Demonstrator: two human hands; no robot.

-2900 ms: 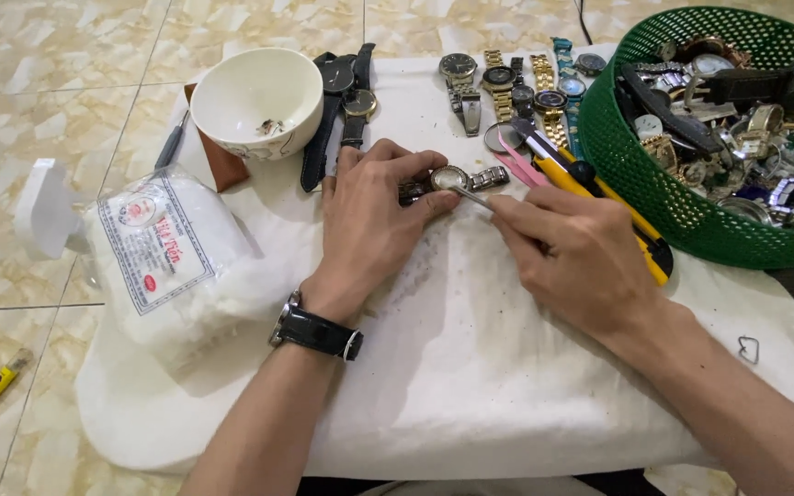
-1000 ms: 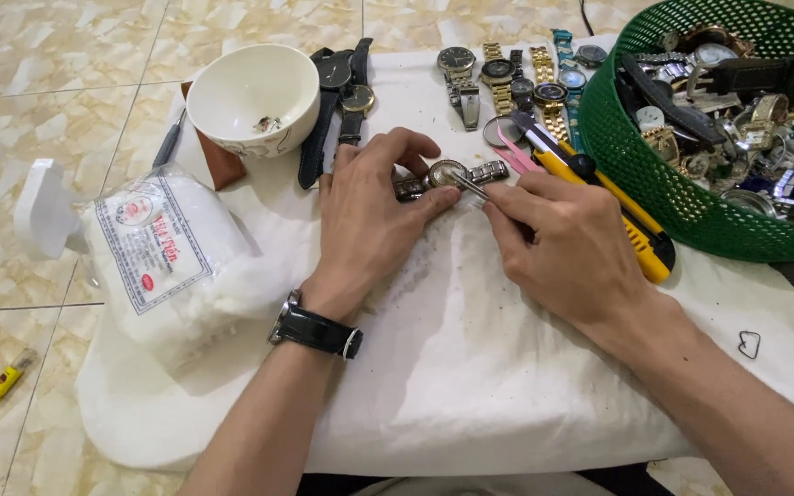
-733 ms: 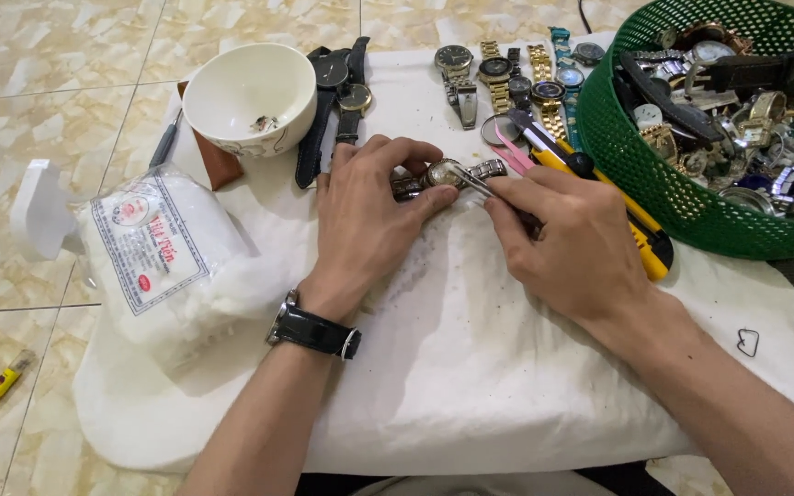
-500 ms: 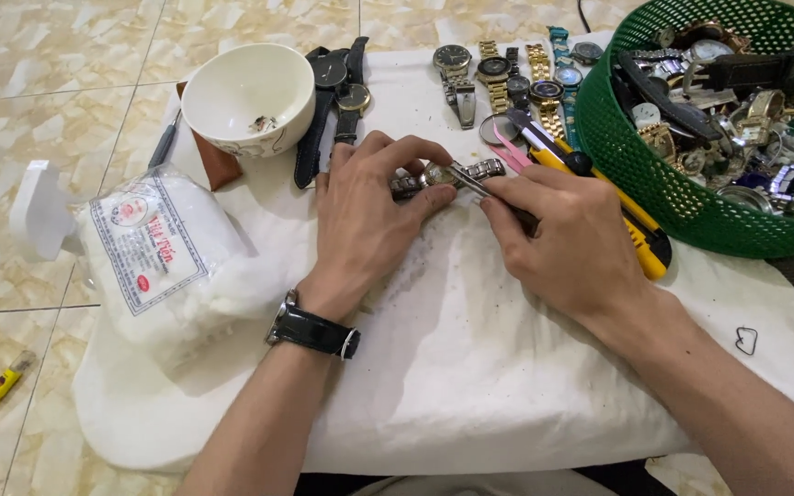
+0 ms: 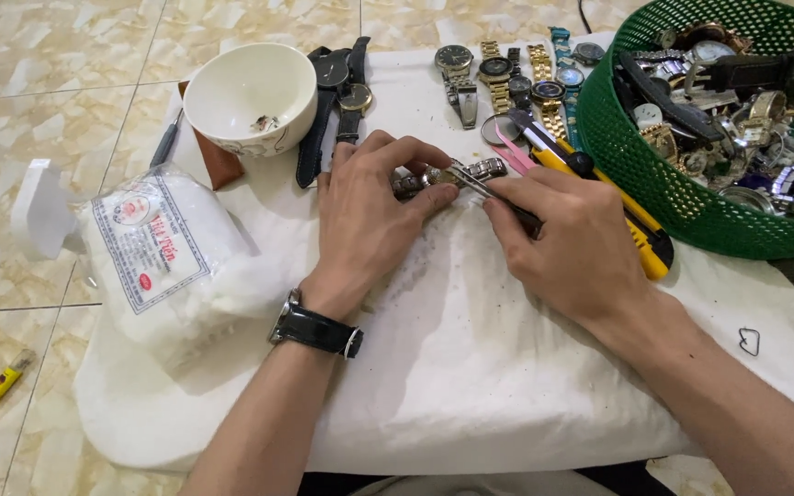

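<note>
On white cloth point(image 5: 470, 367): left hand point(image 5: 365, 225) clamped on metal watch point(image 5: 457, 174); right hand point(image 5: 572, 243) pinching thin tool point(image 5: 484, 188); keep watch pressed flat, tip steady

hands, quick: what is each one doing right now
Left hand: closed on a metal wristwatch, pinning it to the cloth.
Right hand: closed on a thin metal tool.

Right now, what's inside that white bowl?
The white bowl holds only a few tiny dark bits near its bottom; too small to identify. Its near inner wall is hidden by the rim.
</note>
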